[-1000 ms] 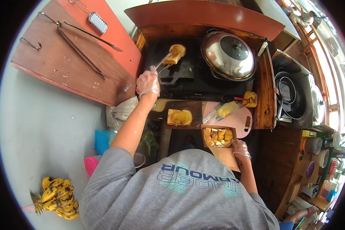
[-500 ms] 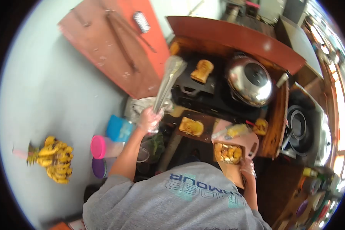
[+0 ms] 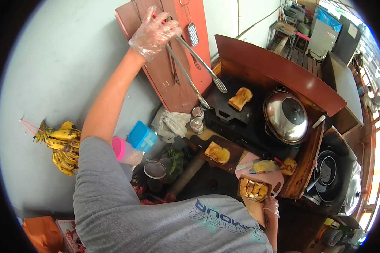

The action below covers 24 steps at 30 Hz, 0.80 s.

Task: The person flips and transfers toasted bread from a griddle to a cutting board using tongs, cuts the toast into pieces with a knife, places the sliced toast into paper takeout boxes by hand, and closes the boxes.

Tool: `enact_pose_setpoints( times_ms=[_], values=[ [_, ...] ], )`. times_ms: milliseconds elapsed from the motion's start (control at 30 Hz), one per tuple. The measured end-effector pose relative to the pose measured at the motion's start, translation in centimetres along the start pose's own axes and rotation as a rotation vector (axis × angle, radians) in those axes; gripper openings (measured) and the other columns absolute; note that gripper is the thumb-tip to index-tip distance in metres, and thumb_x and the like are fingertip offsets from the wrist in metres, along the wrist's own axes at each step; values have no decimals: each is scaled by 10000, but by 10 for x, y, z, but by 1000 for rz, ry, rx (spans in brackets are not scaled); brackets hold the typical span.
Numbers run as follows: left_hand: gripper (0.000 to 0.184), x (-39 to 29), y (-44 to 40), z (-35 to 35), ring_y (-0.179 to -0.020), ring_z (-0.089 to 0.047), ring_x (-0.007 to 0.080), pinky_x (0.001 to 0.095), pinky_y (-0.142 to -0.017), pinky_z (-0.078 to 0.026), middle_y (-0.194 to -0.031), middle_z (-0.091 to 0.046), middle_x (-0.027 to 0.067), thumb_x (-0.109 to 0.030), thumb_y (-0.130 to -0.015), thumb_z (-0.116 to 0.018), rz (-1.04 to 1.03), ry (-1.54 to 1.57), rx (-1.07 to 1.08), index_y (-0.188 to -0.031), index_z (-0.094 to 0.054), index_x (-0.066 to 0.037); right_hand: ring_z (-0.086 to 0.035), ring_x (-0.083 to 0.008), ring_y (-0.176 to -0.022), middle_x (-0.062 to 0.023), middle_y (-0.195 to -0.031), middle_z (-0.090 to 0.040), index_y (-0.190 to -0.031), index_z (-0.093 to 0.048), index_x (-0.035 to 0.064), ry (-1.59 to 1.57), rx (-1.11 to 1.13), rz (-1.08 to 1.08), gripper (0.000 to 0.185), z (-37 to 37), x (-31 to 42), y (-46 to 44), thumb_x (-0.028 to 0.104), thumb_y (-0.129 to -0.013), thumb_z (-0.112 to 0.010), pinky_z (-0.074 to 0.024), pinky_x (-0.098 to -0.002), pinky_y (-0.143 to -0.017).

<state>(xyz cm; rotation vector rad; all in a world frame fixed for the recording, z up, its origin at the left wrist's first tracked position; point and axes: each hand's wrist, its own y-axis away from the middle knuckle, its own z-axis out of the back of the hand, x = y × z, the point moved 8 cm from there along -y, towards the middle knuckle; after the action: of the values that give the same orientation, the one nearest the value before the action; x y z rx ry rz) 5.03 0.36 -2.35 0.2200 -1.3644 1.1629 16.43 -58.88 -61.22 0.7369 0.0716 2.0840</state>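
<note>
1 left hand (image 3: 155, 34), tongs (image 3: 200, 62) gripped, right hand (image 3: 271, 206) seemingly part hidden

- One bread slice (image 3: 240, 99) lies on the griddle (image 3: 212, 93).
- The lidded pan (image 3: 285, 116) stands to the right of the griddle.
- A long panel (image 3: 278, 69) stands behind both.
- Before the griddle is a wooden board (image 3: 234, 164), with a second bread slice (image 3: 217, 153) on it.
- Right of this board, bread pieces (image 3: 254, 189) are in the box (image 3: 254, 209).
- Bananas (image 3: 64, 147) hang at far left.

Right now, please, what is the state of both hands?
Left hand: closed, holding the tongs.
Right hand: at the box; whether it is closed cannot be told.
</note>
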Motion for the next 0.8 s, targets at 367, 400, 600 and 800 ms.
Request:
enact_pose_setpoints(
  times_ms=[367, 400, 600, 800],
  values=[
    [553, -6, 55, -48, -1311, -531, 252, 711, -1157, -301, -1315, -620, -32, -51, -815, -649, -29, -101, 213, -1330, -637, -254, -623, -475, -933, -260, -961, -665, -1017, -670, 27, -57, -53, -21, 210, 5, -7, 23, 191, -957, -553, -483, -575, -815],
    [636, -6, 60, -59, -1367, -500, 265, 707, -1188, -250, -1423, -578, -13, -45, -827, -632, 2, -133, 348, -1428, -574, -246, -624, -478, -926, -262, -955, -664, -1017, -673, 33, 9, -59, 29, 210, -10, -19, 25, 181, -954, -537, -482, -582, -807],
    [505, -41, 60, -44, -1479, -375, 278, 608, -1267, -109, -1563, -471, 55, -267, -1040, -299, -53, -115, 617, -1482, -526, -177, -642, -396, -859, -180, -891, -657, -945, -686, 46, 103, -264, 71, 190, -17, -20, 54, 127, -918, -516, -511, -519, -754],
    [489, -171, 4, 51, -1305, -572, 349, 574, -1182, -363, -1347, -652, 100, 16, -842, -602, 20, 493, 75, -1316, -668, -83, -658, -342, -870, -170, -898, -686, -899, -722, 43, 144, -332, -174, 213, -35, -67, 73, 170, -905, -551, -513, -474, -751]
  ],
)
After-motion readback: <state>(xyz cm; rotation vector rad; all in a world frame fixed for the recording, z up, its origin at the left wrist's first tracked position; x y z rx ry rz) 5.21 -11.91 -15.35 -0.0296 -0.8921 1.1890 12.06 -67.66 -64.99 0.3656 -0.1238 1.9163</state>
